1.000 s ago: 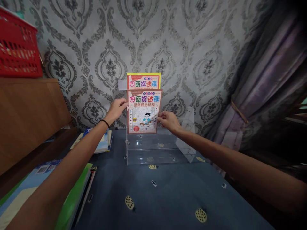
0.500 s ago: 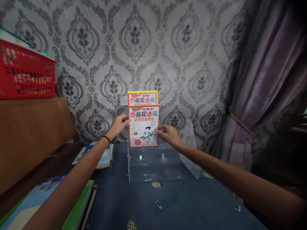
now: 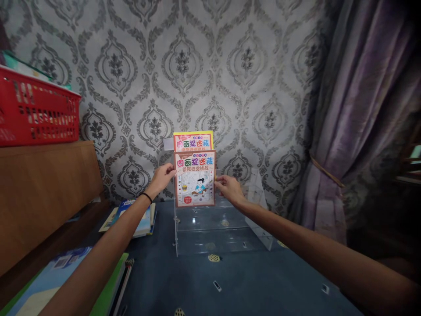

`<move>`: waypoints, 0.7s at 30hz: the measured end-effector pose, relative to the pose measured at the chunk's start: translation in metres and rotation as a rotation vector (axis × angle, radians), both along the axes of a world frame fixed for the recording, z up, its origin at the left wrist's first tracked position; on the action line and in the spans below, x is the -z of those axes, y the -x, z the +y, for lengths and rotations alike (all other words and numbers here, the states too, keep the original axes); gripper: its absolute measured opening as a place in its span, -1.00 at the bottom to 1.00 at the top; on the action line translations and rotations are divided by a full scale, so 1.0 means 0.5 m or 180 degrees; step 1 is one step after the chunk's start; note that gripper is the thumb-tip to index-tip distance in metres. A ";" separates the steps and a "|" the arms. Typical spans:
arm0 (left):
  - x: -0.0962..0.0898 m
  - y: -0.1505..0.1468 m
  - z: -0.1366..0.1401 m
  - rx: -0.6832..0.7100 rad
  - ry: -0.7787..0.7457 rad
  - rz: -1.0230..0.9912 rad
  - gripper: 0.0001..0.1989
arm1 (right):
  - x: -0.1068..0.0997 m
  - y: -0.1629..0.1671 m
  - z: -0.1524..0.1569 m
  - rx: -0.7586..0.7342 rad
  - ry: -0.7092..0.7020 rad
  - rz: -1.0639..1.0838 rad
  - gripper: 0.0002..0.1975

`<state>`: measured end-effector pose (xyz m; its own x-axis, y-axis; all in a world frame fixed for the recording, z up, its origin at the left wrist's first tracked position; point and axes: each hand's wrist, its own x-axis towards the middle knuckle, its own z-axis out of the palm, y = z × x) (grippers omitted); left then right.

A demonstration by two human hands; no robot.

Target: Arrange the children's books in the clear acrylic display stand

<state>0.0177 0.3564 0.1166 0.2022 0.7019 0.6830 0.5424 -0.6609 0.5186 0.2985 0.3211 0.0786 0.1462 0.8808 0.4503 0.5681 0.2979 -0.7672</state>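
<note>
Head view, and it's two booklets at the clear rack (image 3: pixel 259 224): one yellow-edged booklet (image 3: pixel 210 139) standing behind, one front booklet (image 3: pixel 194 186) upright before it, whether fully seated I can't tell. Both hands are on that one, left hand (image 3: pixel 162 175) pinching its left edge, right hand (image 3: pixel 230 188) its right! One red basket (image 3: pixel 39 105), contents unclear; two book piles, far (image 3: pixel 141 227) and near (image 3: pixel 108 281), on the counter (image 3: pixel 263 281).
</note>
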 end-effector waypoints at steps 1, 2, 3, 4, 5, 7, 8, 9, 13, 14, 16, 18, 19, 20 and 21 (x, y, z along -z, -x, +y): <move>-0.001 -0.002 -0.001 -0.0036 -0.0005 0.0017 -0.86 | 0.002 0.002 0.002 -0.0024 0.0027 0.0029 -0.98; -0.002 -0.003 -0.002 -0.0070 -0.0010 0.0033 -0.85 | 0.003 0.004 0.005 -0.0047 0.0049 0.0060 -0.98; -0.004 -0.004 -0.003 -0.0099 -0.0015 0.0047 -0.83 | 0.004 0.006 0.007 -0.0067 0.0064 0.0092 -0.96; -0.005 -0.006 -0.005 -0.0121 -0.0018 0.0059 -0.82 | 0.005 0.007 0.009 -0.0084 0.0075 0.0126 -0.94; -0.006 -0.007 -0.007 -0.0139 -0.0020 0.0070 -0.81 | 0.006 0.008 0.011 -0.0095 0.0079 0.0162 -0.92; -0.007 -0.011 -0.010 -0.0170 -0.0017 0.0086 -0.81 | 0.006 0.010 0.014 -0.0115 0.0078 0.0229 -0.90; -0.007 -0.013 -0.012 -0.0186 -0.0011 0.0090 -0.81 | 0.006 0.011 0.015 -0.0123 0.0078 0.0258 -0.89; -0.007 -0.014 -0.012 -0.0203 0.0000 0.0090 -0.81 | 0.006 0.012 0.015 -0.0134 0.0082 0.0283 -0.89; -0.006 -0.014 -0.013 -0.0249 0.0075 0.0031 -0.87 | 0.006 0.014 0.012 -0.0157 0.0110 0.0366 -0.92; -0.008 -0.012 -0.016 -0.0252 0.0102 0.0000 -0.91 | 0.007 0.013 0.010 -0.0155 0.0105 0.0383 -0.93; -0.014 -0.010 -0.029 -0.0308 0.0133 -0.0103 -0.96 | 0.007 0.009 0.002 -0.0138 0.0069 0.0411 -0.94; -0.017 -0.022 -0.059 -0.0524 -0.0035 -0.0329 -0.90 | 0.010 0.004 -0.013 -0.0122 0.0021 0.0425 -0.96; -0.016 -0.035 -0.081 -0.0619 -0.0183 -0.0446 -0.88 | 0.013 0.002 -0.024 -0.0128 0.0008 0.0438 -0.97; -0.010 -0.055 -0.108 -0.0672 -0.0362 -0.0538 -0.87 | 0.018 0.001 -0.037 -0.0163 -0.0006 0.0420 -0.97; 0.001 -0.079 -0.138 -0.0529 -0.0466 -0.0516 -0.87 | 0.025 0.002 -0.053 -0.0225 -0.0023 0.0318 -0.96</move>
<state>0.0573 0.2874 0.1160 -0.0279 0.6076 0.7937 0.5675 -0.6441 0.5130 0.2974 0.2948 0.0659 0.1282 0.8873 0.4431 0.4662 0.3404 -0.8165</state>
